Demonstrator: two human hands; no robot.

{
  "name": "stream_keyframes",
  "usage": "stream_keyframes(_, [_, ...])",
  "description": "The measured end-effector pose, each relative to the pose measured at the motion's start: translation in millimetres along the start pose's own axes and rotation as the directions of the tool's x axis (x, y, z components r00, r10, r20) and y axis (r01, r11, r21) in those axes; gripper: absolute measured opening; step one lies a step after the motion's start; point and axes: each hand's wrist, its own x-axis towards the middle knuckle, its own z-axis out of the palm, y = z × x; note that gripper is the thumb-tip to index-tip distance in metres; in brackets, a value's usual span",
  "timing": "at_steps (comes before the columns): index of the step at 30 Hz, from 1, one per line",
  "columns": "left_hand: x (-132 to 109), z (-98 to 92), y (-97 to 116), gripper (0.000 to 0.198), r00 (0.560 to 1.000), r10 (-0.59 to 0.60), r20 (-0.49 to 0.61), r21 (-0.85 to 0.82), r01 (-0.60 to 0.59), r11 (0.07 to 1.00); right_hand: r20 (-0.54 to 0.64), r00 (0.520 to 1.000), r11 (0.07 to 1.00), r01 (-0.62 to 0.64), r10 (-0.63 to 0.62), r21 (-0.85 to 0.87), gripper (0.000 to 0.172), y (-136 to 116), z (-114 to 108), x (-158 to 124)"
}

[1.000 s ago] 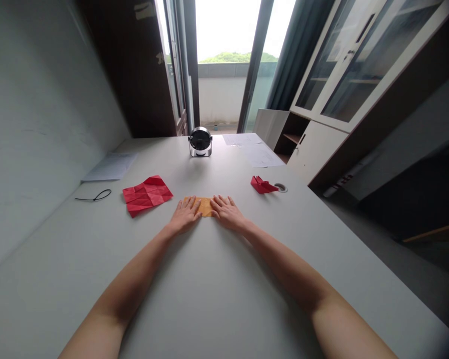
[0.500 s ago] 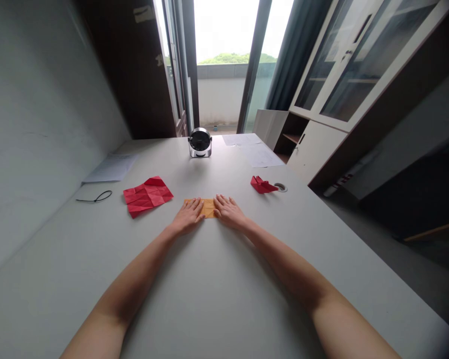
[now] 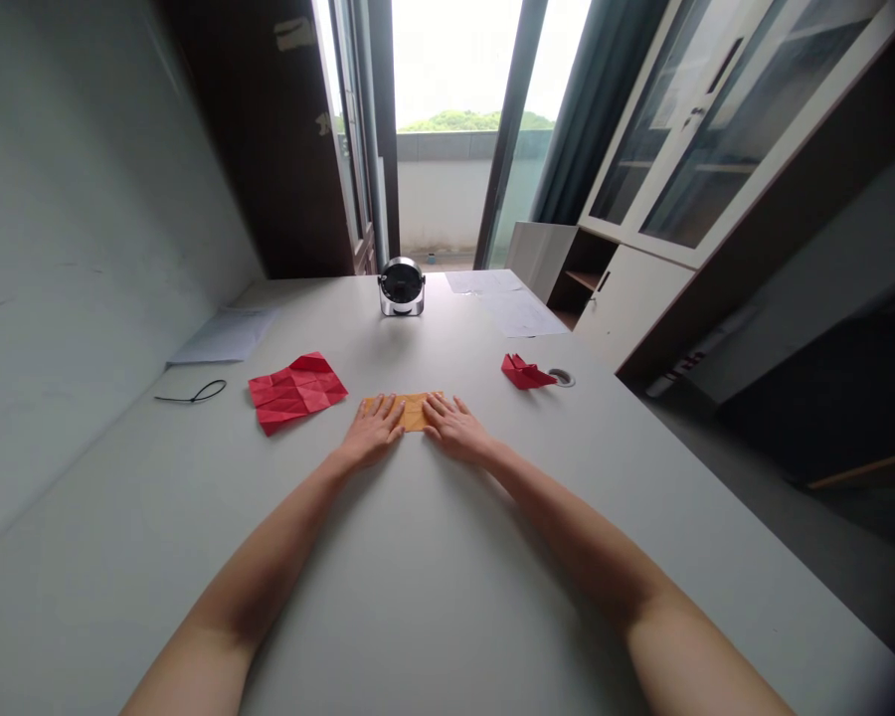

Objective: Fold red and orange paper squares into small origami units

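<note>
An orange sheet of folded paper point(image 3: 414, 414) with creases lies flat on the white table point(image 3: 433, 557). My left hand point(image 3: 374, 430) rests on its left end, palm down with the fingers stretched out. On its right end lies my right hand point(image 3: 454, 426), also flat, fingers extended. Both hands hide part of the paper; its middle shows between them. To the left is a creased, unfolded red paper point(image 3: 298, 392). Off to the right sits a folded red paper shape point(image 3: 525, 372), beside a roll of tape point(image 3: 562, 378).
A small round black device on a silver stand point(image 3: 401, 286) is at the table's far side. White papers point(image 3: 522, 310) lie at the back right, more sheets point(image 3: 225, 334) at the left. A black cable tie point(image 3: 194, 394) lies near the wall. A cabinet point(image 3: 641, 298) stands at right.
My hands have shifted slightly on the orange paper, and more of its far edge shows. The whole view has moved a little; the other things stay in place.
</note>
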Motion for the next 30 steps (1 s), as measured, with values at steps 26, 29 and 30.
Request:
stream_keyframes(26, [-6.0,-12.6,1.1,0.059,0.989,0.136,0.061,-0.026,-0.135,0.991,-0.046,0.944,0.945,-0.327,0.327,0.011,0.064,41.1,11.7,0.8])
stream_keyframes(29, [-7.0,-13.9,3.0,0.058,0.982,0.179,0.059,-0.025,-0.178,0.984,-0.099,0.934,0.939,-0.337,0.343,0.068,0.058,41.6,11.9,4.1])
stream_keyframes(30, [-6.9,-13.5,3.9,0.058,0.98,0.189,0.056,-0.025,-0.188,0.982,-0.103,0.934,0.938,-0.334,0.343,0.092,0.056,41.7,11.0,5.8])
